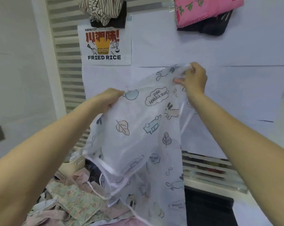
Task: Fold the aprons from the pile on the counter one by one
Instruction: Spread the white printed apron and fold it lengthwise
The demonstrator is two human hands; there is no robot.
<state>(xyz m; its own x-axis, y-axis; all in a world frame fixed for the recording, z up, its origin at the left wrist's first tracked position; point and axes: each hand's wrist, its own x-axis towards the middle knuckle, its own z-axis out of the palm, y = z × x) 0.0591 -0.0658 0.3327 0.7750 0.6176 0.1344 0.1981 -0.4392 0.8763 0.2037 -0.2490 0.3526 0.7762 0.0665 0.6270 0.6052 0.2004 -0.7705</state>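
Both hands have the see-through white apron (138,136) with the cartoon prints held up in the air: the left hand (109,99) grips one top edge, and the right hand (194,79), higher up and further out, pinches a bunched corner in its fingertips. Everything below those two grips just drapes down, with the hem and white ties trailing onto the floral pile of aprons (69,199) underneath the left forearm.

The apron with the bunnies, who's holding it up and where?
Both hands hold the white printed apron by its top edge: left hand grips one corner, right hand pinches the other.
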